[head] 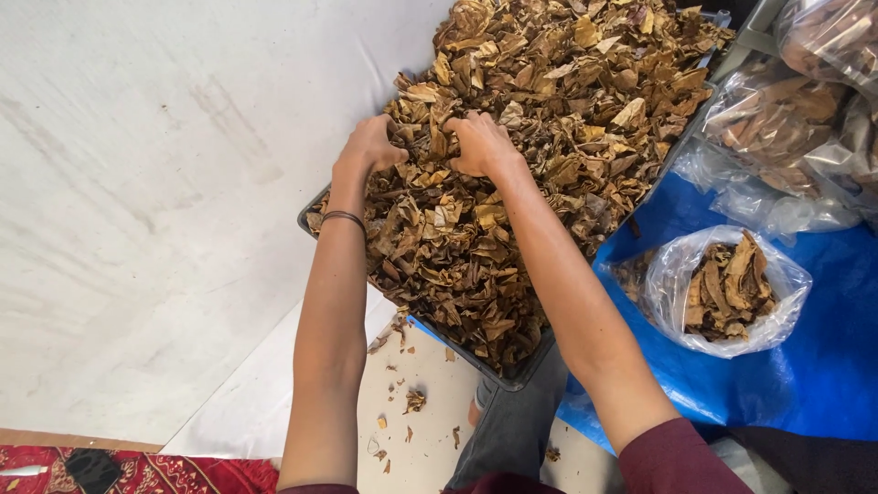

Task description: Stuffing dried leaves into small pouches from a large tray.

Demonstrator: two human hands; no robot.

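Observation:
A large dark tray (512,373) is heaped with dry brown leaves (549,119). Both my hands are pushed into the heap near its left middle. My left hand (370,144) has its fingers curled into the leaves, and a thin dark band circles that wrist. My right hand (480,144) sits just beside it, fingers also closed into a clump of leaves. The fingertips of both hands are buried, so the exact grip is hidden.
An open clear plastic bag (722,291) partly filled with leaves lies on a blue tarp (823,366) at the right. More filled clear bags (786,119) are stacked at the upper right. Leaf crumbs (413,400) dot the pale floor. A red patterned rug (155,471) shows at bottom left.

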